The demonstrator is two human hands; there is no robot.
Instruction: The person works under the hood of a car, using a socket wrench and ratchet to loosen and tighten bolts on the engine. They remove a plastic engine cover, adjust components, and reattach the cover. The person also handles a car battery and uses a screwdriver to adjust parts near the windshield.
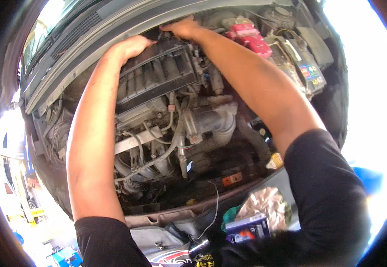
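Both my arms reach over an open engine bay to its far side. My left hand (133, 46) rests at the far left edge of a black, ribbed engine housing (158, 73). Its fingers bend down behind that edge and are mostly hidden. Just to the right, my right hand (183, 28) reaches in behind the same housing, beneath the cowl edge. Its fingertips are lost in the dark gap, so whatever they touch does not show. Near the housing's right end run thin hoses and wiring (198, 66).
A battery (311, 75) with a red cover (249, 39) nearby sits at the far right. A ribbed intake pipe (222, 122) and a hose (169, 153) lie nearer. Along the front edge are a dark box (247, 228) and crumpled brown paper (267, 204).
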